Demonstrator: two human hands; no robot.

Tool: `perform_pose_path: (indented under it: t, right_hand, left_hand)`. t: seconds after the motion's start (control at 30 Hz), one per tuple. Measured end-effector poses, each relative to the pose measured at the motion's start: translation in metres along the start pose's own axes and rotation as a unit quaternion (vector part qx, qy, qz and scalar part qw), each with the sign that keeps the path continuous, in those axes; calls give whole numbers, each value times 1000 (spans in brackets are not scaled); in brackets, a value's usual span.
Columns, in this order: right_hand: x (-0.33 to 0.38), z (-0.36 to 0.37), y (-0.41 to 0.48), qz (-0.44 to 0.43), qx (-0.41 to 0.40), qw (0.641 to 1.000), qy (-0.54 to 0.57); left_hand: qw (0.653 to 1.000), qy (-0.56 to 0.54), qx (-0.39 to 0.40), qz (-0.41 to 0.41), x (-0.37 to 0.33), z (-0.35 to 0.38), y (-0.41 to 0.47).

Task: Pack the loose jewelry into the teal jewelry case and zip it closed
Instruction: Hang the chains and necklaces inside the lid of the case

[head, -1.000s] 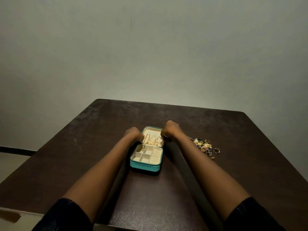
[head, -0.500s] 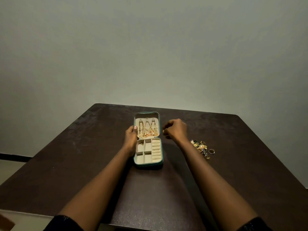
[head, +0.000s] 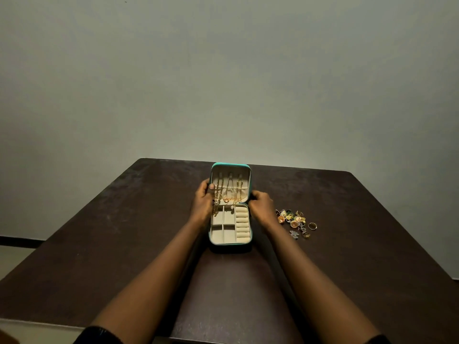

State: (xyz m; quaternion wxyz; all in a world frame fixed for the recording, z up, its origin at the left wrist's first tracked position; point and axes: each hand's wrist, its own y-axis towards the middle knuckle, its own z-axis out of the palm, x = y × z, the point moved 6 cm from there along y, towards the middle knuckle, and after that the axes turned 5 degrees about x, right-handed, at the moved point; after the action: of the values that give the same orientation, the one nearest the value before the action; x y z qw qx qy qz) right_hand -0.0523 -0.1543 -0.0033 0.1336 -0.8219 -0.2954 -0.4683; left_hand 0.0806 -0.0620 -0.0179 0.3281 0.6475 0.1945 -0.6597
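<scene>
In the middle of the frame, on the dark table, the teal jewelry case lies unzipped with its lid propped upright towards the far edge. The left hand grips the lid's left edge, thumb on the cream lining and fingers behind. The right hand holds the case's right side where lid meets base, its fingers curled out of sight. To my eye the step is steadying the open case before filling it. One hand would do well to keep hold of the lid so it cannot drop, while the other goes for pieces one at a time. The tangled ones should be lifted rather than dragged. In the lid hang gold chains, their pendants bunched at the hinge, and one strand spills into the upper left of the small compartments. It wants tucking back or the zip may catch it. The other compartments look bare, and the ring rolls down the right side seem to hold nothing. The loose jewelry sits in a heap right of centre, just beside the right wrist, with a ring at its right edge.
</scene>
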Motion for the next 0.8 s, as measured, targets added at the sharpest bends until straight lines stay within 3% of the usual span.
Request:
perform_pose_path:
  t: [0.2, 0.33, 0.47, 0.63, 0.8]
  right_hand:
    - [-9, 0, -1, 11, -65, 997, -36]
    - [-1, 0, -5, -51, -103, 988, -100]
    - [2, 6, 0, -96, -58, 979, -173]
    - [1, 17, 8, -63, -16, 974, -218]
    - [6, 39, 11, -85, 14, 936, -341]
  left_hand:
    - [1000, -25, -1, -7, 15, 3, 0]
    - [997, -59, -1, -43, 31, 0, 5]
    - [998, -40, -16, -39, 44, -3, 12]
    - [998, -40, -25, -35, 53, -1, 21]
    - [999, -23, -25, -34, 58, 0, 27]
